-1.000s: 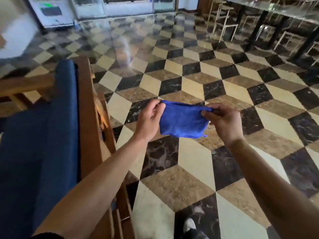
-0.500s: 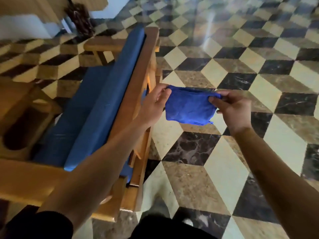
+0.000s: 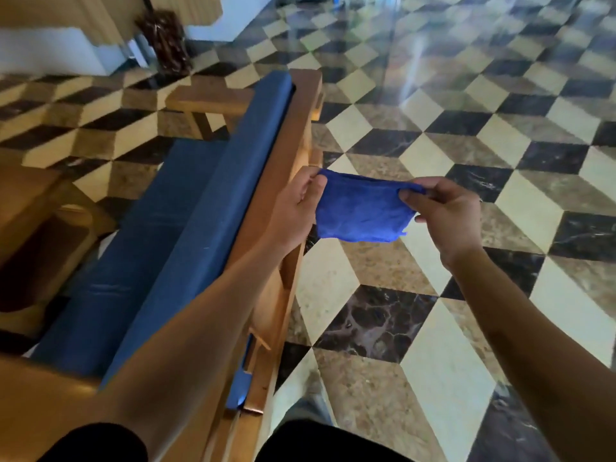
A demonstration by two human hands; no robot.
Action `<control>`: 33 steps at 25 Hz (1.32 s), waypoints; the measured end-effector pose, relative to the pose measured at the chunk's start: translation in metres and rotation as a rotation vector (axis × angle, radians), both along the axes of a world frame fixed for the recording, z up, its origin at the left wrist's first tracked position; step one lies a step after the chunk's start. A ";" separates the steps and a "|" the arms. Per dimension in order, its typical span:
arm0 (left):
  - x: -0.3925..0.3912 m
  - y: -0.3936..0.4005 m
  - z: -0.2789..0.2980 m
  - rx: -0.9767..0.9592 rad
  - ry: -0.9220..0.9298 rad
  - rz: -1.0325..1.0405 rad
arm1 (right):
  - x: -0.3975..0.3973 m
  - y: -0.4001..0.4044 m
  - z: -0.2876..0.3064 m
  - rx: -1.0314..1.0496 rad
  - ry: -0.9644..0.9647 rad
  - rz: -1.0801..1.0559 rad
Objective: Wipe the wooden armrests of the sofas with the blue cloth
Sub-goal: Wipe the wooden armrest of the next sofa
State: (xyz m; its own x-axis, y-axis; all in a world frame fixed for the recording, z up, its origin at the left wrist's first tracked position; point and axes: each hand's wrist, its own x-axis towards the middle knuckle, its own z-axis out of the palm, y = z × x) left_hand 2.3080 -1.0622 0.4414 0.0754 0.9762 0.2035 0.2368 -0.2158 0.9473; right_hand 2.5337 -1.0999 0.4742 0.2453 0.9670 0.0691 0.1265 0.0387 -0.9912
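A blue cloth (image 3: 361, 213) hangs folded between my hands, above the floor just right of the sofa's back. My left hand (image 3: 296, 208) pinches its upper left corner; my right hand (image 3: 443, 211) pinches its upper right corner. The wooden sofa (image 3: 293, 128) with blue cushions (image 3: 186, 235) stands on the left, seen from behind its backrest. Its far wooden armrest (image 3: 206, 100) runs leftward at the top. The near armrest (image 3: 36, 385) lies at the lower left, partly hidden by my left forearm.
A low wooden table or stool (image 3: 40, 235) stands left of the sofa. A dark carved object (image 3: 166, 41) sits by the wall at the top left. Patterned marble floor (image 3: 433, 328) spreads to the right.
The view has swung left and down, bringing the sofa and its armrests into sight. Both hands keep holding the cloth stretched between them, now closer to the sofa's back.
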 end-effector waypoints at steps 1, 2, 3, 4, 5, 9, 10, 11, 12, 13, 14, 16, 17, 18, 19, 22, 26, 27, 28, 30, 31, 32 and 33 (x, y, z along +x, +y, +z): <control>0.000 0.016 0.002 0.004 -0.020 -0.009 | -0.001 0.014 0.001 -0.001 -0.017 -0.017; 0.001 0.036 0.004 0.012 -0.037 -0.013 | -0.001 0.030 0.004 -0.001 -0.030 -0.037; 0.002 0.053 0.006 0.016 -0.048 -0.015 | 0.000 0.045 0.006 -0.001 -0.034 -0.054; 0.004 0.068 0.008 0.018 -0.039 -0.018 | 0.001 0.060 0.008 0.005 -0.030 -0.070; 0.006 0.083 0.011 0.014 -0.020 -0.028 | 0.003 0.073 0.010 0.014 -0.032 -0.085; 0.018 0.135 0.014 0.049 -0.026 -0.082 | 0.014 0.120 0.014 0.047 -0.029 -0.113; 0.022 0.152 0.014 0.060 -0.022 -0.078 | 0.019 0.135 0.015 0.051 -0.026 -0.112; 0.027 0.165 0.016 0.061 -0.022 -0.072 | 0.025 0.150 0.016 0.055 -0.024 -0.105; 0.031 0.175 0.018 0.057 -0.025 -0.062 | 0.028 0.163 0.017 0.062 -0.021 -0.097; 0.037 0.188 0.020 0.058 -0.030 -0.053 | 0.034 0.178 0.018 0.072 -0.017 -0.092; 0.043 0.202 0.022 0.059 -0.031 -0.045 | 0.040 0.193 0.019 0.081 -0.015 -0.084; 0.057 0.229 0.024 0.068 -0.016 -0.034 | 0.054 0.222 0.020 0.088 -0.010 -0.066; 0.067 0.245 0.028 0.079 0.006 -0.022 | 0.064 0.238 0.020 0.094 -0.004 -0.062; 0.078 0.259 0.031 0.082 0.032 -0.007 | 0.074 0.254 0.021 0.096 0.003 -0.058; 0.088 0.271 0.035 0.084 0.058 0.012 | 0.083 0.269 0.023 0.095 0.003 -0.054; 0.121 0.308 0.048 0.086 0.116 0.099 | 0.114 0.317 0.033 0.083 0.014 -0.022; 0.155 0.352 0.057 0.050 0.099 0.147 | 0.148 0.373 0.042 0.102 -0.056 0.048; 0.160 0.360 0.059 0.036 0.071 0.142 | 0.152 0.383 0.042 0.100 -0.058 0.051; 0.165 0.372 0.058 0.032 0.065 0.133 | 0.157 0.397 0.042 0.096 -0.051 0.052; 0.170 0.403 0.057 0.032 0.064 0.123 | 0.164 0.428 0.040 0.086 -0.042 0.054; 0.170 0.420 0.053 0.031 0.084 0.131 | 0.165 0.444 0.039 0.074 -0.042 0.050; 0.168 0.443 0.046 0.039 0.125 0.144 | 0.166 0.465 0.036 0.066 -0.040 0.047; 0.166 0.466 0.041 0.055 0.164 0.162 | 0.165 0.484 0.035 0.064 -0.037 0.046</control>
State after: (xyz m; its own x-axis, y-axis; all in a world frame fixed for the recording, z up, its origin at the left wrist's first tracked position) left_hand 2.4738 -0.5967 0.4821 -0.0450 0.9659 0.2549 0.4223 -0.2129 0.8811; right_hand 2.6990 -0.6160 0.5088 0.1966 0.9705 0.1395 0.1594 0.1088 -0.9812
